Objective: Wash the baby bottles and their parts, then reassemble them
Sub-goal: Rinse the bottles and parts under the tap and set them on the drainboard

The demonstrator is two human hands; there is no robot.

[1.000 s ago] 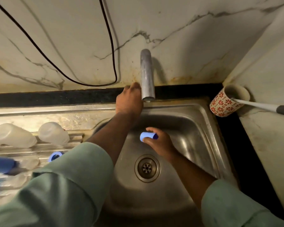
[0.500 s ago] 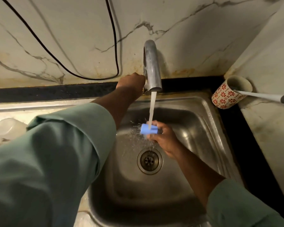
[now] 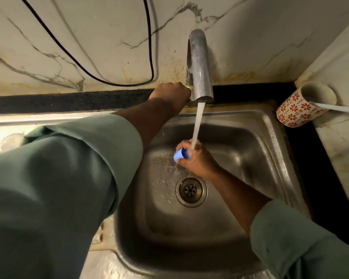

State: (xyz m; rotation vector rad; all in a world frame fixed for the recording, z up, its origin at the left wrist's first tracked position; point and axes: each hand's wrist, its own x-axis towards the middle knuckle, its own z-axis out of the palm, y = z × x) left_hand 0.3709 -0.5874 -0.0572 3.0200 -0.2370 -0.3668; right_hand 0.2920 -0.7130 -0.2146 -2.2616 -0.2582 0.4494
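Blue bottle cap (image 3: pixel 179 156) sits gripped in my right hand (image 3: pixel 195 160) under running water; left hand (image 3: pixel 169 95) grips the tap handle; rinsing underway, reassembly remains.

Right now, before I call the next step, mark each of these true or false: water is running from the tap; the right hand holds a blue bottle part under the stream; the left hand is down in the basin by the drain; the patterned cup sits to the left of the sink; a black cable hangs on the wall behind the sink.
1. Water is running from the tap. True.
2. The right hand holds a blue bottle part under the stream. True.
3. The left hand is down in the basin by the drain. False: it is up at the base of the tap.
4. The patterned cup sits left of the sink. False: it lies tipped at the right corner.
5. A black cable hangs on the wall. True.
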